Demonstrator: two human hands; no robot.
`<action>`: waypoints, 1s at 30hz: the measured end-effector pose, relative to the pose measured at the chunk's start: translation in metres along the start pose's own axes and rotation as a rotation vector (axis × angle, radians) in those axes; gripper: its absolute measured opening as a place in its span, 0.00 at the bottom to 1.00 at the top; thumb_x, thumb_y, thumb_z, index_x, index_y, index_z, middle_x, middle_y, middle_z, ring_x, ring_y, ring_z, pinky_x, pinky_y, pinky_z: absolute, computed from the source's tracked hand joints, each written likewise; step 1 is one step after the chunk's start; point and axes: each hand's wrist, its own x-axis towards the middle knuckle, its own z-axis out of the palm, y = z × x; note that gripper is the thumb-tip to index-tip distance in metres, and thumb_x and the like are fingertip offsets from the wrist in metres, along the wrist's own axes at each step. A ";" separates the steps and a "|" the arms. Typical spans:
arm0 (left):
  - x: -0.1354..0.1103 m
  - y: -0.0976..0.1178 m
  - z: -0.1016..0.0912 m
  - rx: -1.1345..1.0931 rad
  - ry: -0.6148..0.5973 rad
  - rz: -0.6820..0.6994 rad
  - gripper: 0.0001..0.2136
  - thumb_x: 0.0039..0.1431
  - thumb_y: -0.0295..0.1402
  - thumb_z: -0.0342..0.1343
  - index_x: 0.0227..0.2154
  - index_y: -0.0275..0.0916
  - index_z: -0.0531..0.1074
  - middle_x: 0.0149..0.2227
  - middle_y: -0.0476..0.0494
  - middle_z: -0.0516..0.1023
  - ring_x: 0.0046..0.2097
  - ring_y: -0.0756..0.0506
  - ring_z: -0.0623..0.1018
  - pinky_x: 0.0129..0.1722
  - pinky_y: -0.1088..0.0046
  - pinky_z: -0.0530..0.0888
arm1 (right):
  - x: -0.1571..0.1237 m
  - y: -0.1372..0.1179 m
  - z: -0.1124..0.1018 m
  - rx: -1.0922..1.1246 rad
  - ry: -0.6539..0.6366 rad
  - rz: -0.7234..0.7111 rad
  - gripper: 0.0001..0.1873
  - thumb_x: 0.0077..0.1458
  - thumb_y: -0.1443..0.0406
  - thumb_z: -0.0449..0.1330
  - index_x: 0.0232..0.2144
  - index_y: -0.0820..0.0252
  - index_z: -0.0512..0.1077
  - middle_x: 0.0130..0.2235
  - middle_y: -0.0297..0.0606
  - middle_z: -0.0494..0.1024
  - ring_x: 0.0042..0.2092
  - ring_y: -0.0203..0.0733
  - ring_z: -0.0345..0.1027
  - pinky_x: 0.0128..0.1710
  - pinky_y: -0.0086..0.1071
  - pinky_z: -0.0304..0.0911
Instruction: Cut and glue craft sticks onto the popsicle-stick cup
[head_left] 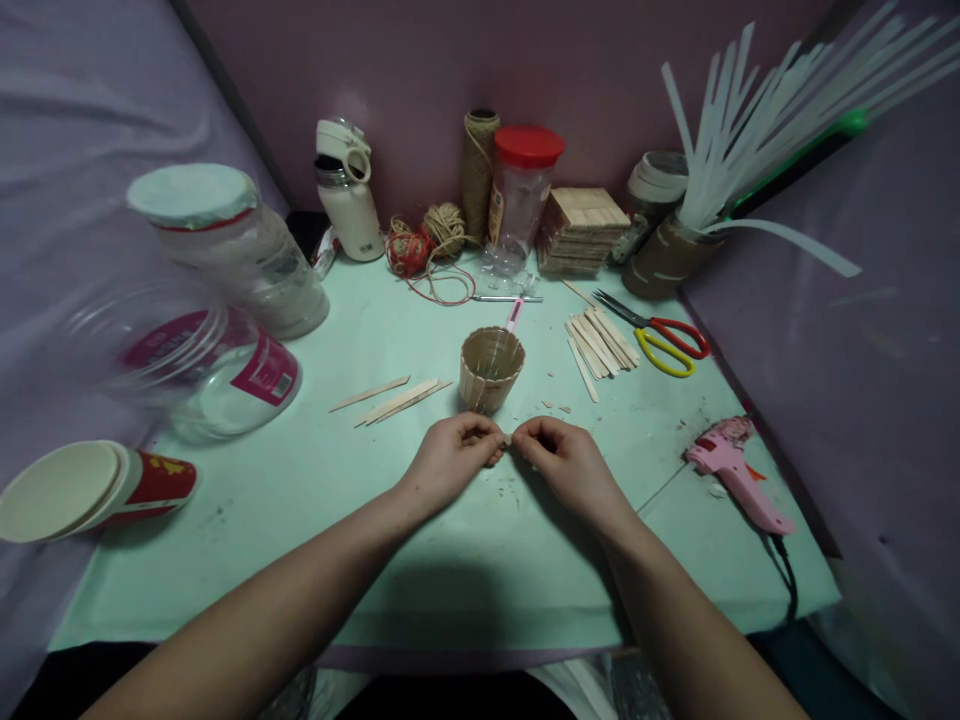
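My left hand (459, 450) and my right hand (564, 458) meet just in front of a small cup (487, 385) covered in wooden sticks. Between their pinched fingertips is a small pale piece of wooden stick (508, 439), mostly hidden by the fingers. The cup stands upright, with clear glue strings across its opening and a pink-handled tool (515, 313) showing behind it. Several loose craft sticks (401, 402) lie left of the cup. A pile of craft sticks (600, 342) is to its right, and tiny wood scraps (556, 407) lie nearby.
Scissors (660, 338) and a pink glue gun (739, 470) lie on the right. Paper cups (161, 488) and clear plastic jars (255, 385) line the left. Behind are a bottle (352, 215), twine (446, 228), a red-lidded jar (525, 190), stacked sticks (577, 235) and white strips (731, 150).
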 end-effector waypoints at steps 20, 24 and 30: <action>0.002 -0.002 0.000 0.004 -0.023 0.021 0.03 0.51 0.27 0.56 0.25 0.35 0.73 0.24 0.49 0.76 0.26 0.52 0.74 0.31 0.76 0.72 | -0.002 -0.004 0.001 -0.062 -0.008 -0.026 0.11 0.55 0.62 0.55 0.26 0.61 0.73 0.26 0.34 0.74 0.28 0.36 0.62 0.28 0.28 0.56; 0.001 -0.001 -0.001 -0.005 -0.029 0.011 0.03 0.51 0.27 0.56 0.25 0.35 0.73 0.24 0.49 0.76 0.26 0.52 0.74 0.31 0.75 0.72 | -0.003 -0.004 0.001 -0.064 -0.004 -0.029 0.11 0.54 0.62 0.55 0.25 0.61 0.73 0.25 0.33 0.73 0.27 0.36 0.61 0.28 0.28 0.55; -0.001 0.000 -0.001 0.003 -0.039 0.019 0.04 0.51 0.28 0.56 0.24 0.34 0.73 0.23 0.48 0.75 0.26 0.52 0.74 0.31 0.76 0.72 | -0.003 -0.003 0.002 -0.061 -0.014 -0.035 0.10 0.55 0.62 0.55 0.26 0.60 0.73 0.26 0.33 0.73 0.28 0.36 0.62 0.28 0.28 0.55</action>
